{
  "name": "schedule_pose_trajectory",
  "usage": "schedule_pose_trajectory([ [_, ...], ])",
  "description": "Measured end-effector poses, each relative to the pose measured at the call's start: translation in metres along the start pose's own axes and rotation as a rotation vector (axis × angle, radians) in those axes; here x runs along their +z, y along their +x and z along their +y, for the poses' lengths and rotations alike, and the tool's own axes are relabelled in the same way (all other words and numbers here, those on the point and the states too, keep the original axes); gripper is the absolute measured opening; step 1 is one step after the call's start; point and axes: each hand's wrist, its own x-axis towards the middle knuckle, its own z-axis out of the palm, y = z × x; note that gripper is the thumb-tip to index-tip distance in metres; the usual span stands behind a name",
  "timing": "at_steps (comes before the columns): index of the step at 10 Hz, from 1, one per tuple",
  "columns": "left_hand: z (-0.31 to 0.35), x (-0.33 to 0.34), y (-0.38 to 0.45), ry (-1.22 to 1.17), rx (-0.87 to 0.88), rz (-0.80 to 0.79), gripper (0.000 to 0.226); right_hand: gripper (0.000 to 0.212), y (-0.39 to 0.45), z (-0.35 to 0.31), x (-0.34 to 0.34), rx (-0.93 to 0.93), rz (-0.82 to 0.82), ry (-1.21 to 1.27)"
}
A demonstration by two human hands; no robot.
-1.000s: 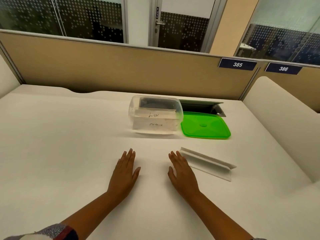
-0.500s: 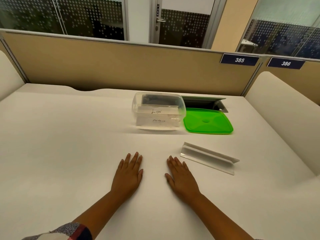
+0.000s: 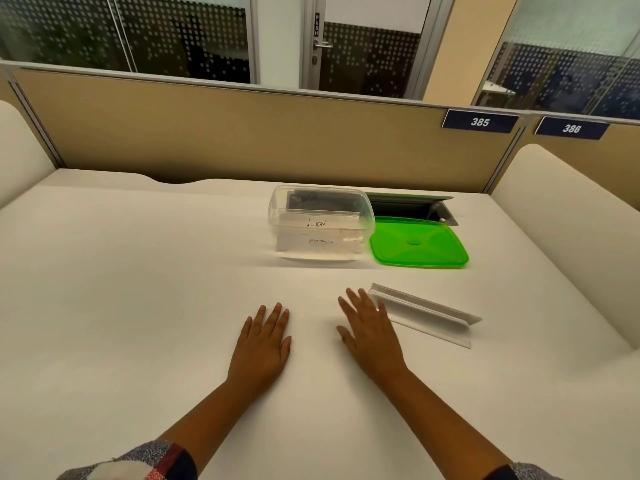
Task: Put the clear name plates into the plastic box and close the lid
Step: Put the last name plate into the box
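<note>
A clear plastic box (image 3: 277, 216) stands open at the far middle of the white desk, with name plates (image 3: 320, 233) bearing handwritten labels inside it. Its green lid (image 3: 419, 245) lies flat on the desk just right of the box. One clear name plate (image 3: 424, 313) lies alone on the desk nearer to me, at the right. My right hand (image 3: 370, 336) is lifted slightly, fingers spread, its fingertips at the left end of that plate. My left hand (image 3: 263, 344) rests flat on the desk, holding nothing.
A dark cable hatch (image 3: 412, 206) with a raised flap sits behind the lid. A tan partition (image 3: 242, 133) with number tags 385 and 386 closes the far edge. Padded white dividers (image 3: 568, 216) flank the desk on both sides.
My right hand has lifted off the desk and moved forward and right, up to the loose name plate's left end. My left hand stays flat.
</note>
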Motion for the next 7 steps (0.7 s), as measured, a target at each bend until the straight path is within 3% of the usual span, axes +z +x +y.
schedule_pose_trajectory([
  [1,0.0,0.0,0.0,-0.002,0.0,0.003,0.054,0.05,0.012,0.01,-0.006,0.103,0.076,-0.051],
  [2,0.0,0.0,0.0,-0.008,0.004,0.006,0.054,0.046,0.027,0.033,-0.013,0.286,-0.063,-0.081],
  [4,-0.001,0.002,0.001,-0.007,-0.001,0.009,0.053,0.038,0.037,0.052,-0.014,0.371,-0.138,0.078],
  [5,-0.002,0.002,0.001,-0.012,-0.004,0.012,0.053,0.036,0.036,0.053,-0.015,0.359,-0.167,0.076],
  [7,-0.002,0.0,0.002,-0.064,-0.022,0.0,0.052,0.032,0.026,0.034,-0.021,0.229,-0.067,0.127],
])
